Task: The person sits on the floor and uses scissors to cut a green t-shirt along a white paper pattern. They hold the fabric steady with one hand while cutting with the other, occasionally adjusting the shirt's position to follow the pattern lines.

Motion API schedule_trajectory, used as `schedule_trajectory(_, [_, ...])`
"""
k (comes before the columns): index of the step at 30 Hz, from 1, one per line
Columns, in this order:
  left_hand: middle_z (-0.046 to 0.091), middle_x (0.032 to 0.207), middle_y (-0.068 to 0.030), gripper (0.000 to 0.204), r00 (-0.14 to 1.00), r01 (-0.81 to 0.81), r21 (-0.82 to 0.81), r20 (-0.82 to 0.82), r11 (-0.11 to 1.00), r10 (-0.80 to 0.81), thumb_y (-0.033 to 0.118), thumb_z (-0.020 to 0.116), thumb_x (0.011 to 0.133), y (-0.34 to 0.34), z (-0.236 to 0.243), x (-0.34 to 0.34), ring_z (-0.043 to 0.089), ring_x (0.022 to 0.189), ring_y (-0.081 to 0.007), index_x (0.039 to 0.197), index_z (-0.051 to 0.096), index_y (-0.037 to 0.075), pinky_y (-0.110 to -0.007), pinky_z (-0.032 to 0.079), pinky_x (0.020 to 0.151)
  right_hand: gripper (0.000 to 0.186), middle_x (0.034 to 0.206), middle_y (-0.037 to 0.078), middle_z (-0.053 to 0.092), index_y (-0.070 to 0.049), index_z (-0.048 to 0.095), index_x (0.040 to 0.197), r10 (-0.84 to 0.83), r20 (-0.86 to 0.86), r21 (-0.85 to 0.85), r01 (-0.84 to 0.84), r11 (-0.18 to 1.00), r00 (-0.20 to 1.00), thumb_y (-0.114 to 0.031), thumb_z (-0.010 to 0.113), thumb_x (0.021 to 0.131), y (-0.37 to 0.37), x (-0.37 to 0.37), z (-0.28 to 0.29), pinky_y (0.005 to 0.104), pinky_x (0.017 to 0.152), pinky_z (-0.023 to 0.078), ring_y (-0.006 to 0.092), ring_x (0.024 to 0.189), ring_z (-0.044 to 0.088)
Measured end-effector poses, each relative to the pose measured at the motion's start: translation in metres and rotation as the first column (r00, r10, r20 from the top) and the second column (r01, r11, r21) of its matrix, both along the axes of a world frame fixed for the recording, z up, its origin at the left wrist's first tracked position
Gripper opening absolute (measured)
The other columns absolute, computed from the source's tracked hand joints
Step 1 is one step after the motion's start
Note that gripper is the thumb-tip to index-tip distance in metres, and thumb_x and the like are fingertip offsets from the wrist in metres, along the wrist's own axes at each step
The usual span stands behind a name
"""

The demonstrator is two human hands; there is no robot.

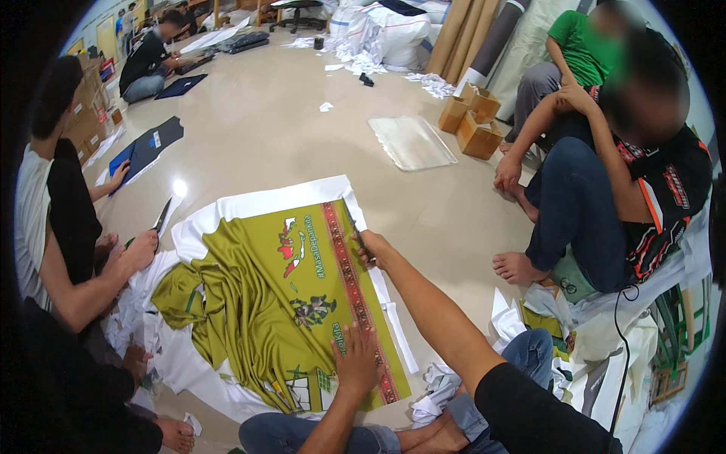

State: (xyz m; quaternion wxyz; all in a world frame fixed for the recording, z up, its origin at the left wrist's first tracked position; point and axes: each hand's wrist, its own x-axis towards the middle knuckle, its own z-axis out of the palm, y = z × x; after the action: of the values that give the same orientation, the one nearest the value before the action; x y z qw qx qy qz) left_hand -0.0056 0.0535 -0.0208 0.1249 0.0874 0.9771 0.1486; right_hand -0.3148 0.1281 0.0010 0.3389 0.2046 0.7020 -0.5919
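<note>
The right hand (pixel 368 247) closes its fingers around scissors (pixel 357 231), blades mostly hidden, at the olive printed cloth's (pixel 280 303) right edge. The left hand (pixel 355 359) presses flat, fingers spread, near its front edge on the floor (pixel 302 136).

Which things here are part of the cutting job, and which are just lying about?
In use:
- olive-green printed fabric sheet with white border, pressed flat by the left hand
- dark scissors in the right hand, at the sheet's patterned red edge
- cut white strip

Lying about:
- brown cardboard boxes
- clear plastic sheet
- tan cardboard tubes
</note>
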Motion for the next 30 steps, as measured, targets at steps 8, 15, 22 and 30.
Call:
schedule_trajectory(8, [0.015,0.164,-0.0263,0.101,0.997,-0.029,0.051,-0.067,0.998,0.032,0.055,0.072,0.08,0.0,0.0,0.003,0.009,0.153,-0.0444,0.159,0.024,0.014,-0.072,0.01,0.115,0.035,0.062,0.0,0.041,-0.015,0.046,0.079,-0.01,0.011,-0.014,0.01,1.0,1.0,-0.046,0.059,0.089,-0.008,-0.013,0.02,0.0329,0.045,0.028,0.0109,0.046,0.035])
schedule_trajectory(15, [0.017,0.164,-0.0252,0.102,0.991,-0.048,0.077,-0.124,0.996,0.057,0.052,0.076,0.077,-0.002,0.0,0.009,0.011,0.152,-0.045,0.158,0.027,0.013,-0.073,0.011,0.114,0.033,0.066,0.0,0.048,-0.018,0.05,0.079,0.003,-0.01,-0.015,-0.003,1.0,1.0,-0.047,0.061,0.088,-0.01,-0.02,0.01,0.034,0.052,0.03,0.0116,0.048,0.04])
schedule_trajectory(22, [0.017,0.164,-0.0241,0.101,0.994,-0.083,0.149,-0.054,0.985,0.092,0.048,0.077,0.077,0.002,0.005,0.005,0.013,0.152,-0.0439,0.157,0.028,0.014,-0.073,0.011,0.114,0.031,0.062,-0.002,0.046,-0.019,0.048,0.074,0.067,-0.074,0.077,-0.061,0.995,0.995,-0.042,0.062,0.089,-0.01,-0.05,0.009,0.0341,0.054,0.031,0.0118,0.049,0.04])
schedule_trajectory(30, [0.016,0.165,-0.0215,0.1,0.994,-0.091,0.118,-0.045,0.989,0.096,0.049,0.076,0.078,0.001,0.009,0.004,0.013,0.152,-0.0423,0.158,0.027,0.016,-0.072,0.013,0.115,0.035,0.063,-0.002,0.048,-0.018,0.049,0.074,0.062,0.0,0.059,-0.061,0.996,0.998,-0.048,0.064,0.085,-0.019,-0.073,0.02,0.0341,0.057,0.034,0.0118,0.052,0.04])
